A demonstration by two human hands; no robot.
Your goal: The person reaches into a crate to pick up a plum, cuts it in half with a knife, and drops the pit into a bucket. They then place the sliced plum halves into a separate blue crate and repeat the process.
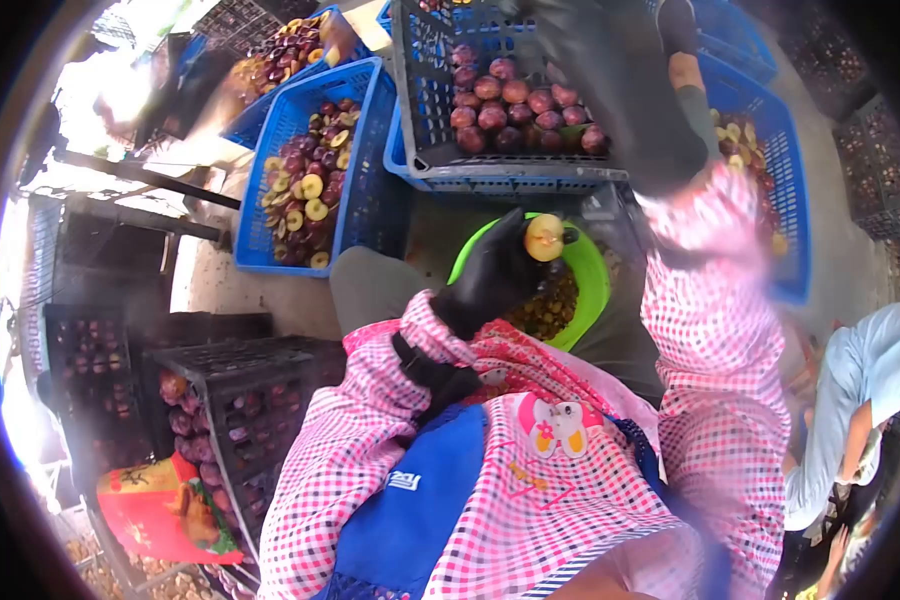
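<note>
My left hand [495, 268], in a black glove, is closed on a plum half [544, 238] with its yellow cut face showing. It is held over the rim of a bright green bucket [595, 285], which contains plum pits [548, 305]. My right hand [655, 130], also dark-gloved, is smeared by motion and reaches forward over the right side of a black crate [510, 172]. Its fingers cannot be made out. Whole red plums [515, 92] lie in that crate, which rests on a blue crate.
Blue crates of cut plums stand at left [360, 200] and right [792, 210]. Black crates of whole plums [240, 400] are stacked at lower left beside a red bag [160, 510]. A person in light blue [855, 390] is at far right.
</note>
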